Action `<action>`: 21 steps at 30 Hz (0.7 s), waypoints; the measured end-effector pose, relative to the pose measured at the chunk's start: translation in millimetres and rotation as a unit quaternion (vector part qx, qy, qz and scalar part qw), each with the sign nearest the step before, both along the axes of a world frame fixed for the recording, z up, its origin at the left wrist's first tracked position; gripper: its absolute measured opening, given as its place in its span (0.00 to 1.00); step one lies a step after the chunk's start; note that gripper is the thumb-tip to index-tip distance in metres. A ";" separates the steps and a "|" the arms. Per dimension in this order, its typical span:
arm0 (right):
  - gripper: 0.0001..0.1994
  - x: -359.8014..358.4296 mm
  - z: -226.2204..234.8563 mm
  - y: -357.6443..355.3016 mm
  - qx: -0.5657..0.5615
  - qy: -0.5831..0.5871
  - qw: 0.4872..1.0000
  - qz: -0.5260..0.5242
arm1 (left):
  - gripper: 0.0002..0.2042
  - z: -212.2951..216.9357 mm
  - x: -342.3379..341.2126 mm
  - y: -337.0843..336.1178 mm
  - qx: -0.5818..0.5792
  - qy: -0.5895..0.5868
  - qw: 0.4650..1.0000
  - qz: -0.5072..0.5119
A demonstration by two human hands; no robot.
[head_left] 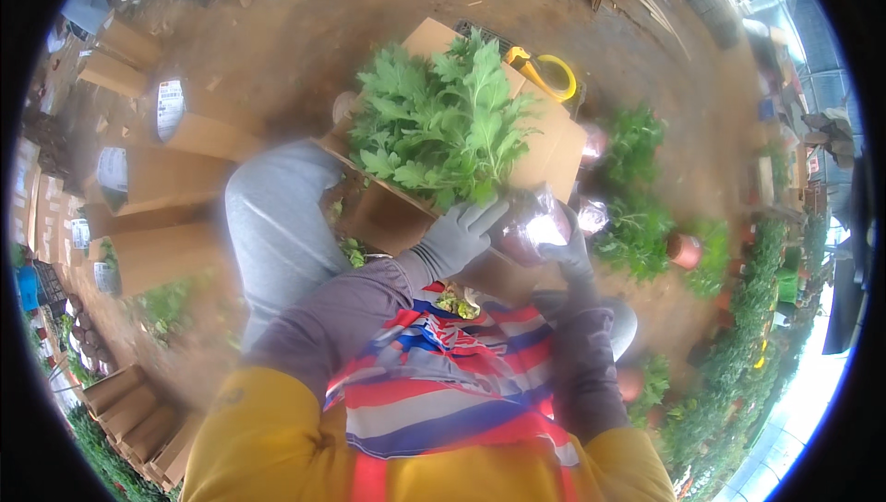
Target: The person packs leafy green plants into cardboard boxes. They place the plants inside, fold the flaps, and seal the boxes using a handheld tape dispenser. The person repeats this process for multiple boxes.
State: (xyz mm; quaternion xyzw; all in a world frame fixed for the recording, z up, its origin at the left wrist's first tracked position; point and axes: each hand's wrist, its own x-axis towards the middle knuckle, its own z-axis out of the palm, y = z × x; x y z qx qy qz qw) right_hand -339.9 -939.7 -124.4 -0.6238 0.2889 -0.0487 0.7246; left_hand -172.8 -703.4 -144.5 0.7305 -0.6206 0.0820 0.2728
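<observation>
A leafy green potted plant (438, 124) lies tilted over an open cardboard box (552, 147) in front of me. Its pot (531, 225) is wrapped in shiny clear plastic and points toward my right. Grey gloves cover both hands. My right hand (570, 248) grips the wrapped pot from its right side. My left hand (459, 236) has its fingers stretched out and apart, close to the lower leaves and the box's near edge. Whether its fingertips touch the leaves is hard to make out.
Several potted plants (637, 234) lie on the floor at the right, one with a reddish pot (684, 250). A yellow tool with a loop (554, 77) rests at the box's far side. Several open cardboard boxes (175, 244) stand at the left. Rows of greenery (738, 364) line the right.
</observation>
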 end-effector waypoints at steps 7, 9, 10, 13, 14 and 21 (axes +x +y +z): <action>0.48 6.7 8.3 3.3 -0.023 -0.018 0.999 0.039 | 0.16 2.4 2.8 -1.9 0.012 0.025 0.999 -0.041; 0.48 7.3 10.5 3.2 -0.045 -0.039 0.996 0.073 | 0.23 3.9 -4.5 1.6 0.020 0.045 0.999 -0.022; 0.48 7.3 11.8 2.8 -0.030 -0.027 0.995 0.087 | 0.26 4.6 -8.6 3.9 0.020 0.052 0.998 -0.014; 0.48 6.8 15.3 0.8 -0.039 0.073 0.992 0.100 | 0.28 7.3 -17.8 9.5 0.003 0.111 0.994 0.002; 0.48 5.3 16.6 -0.7 -0.048 0.031 0.990 0.130 | 0.28 8.7 -19.2 10.5 0.022 0.140 0.990 -0.005; 0.46 2.1 6.8 -25.0 0.027 0.111 0.986 0.117 | 0.26 30.0 -14.2 0.7 0.103 0.214 0.971 -0.003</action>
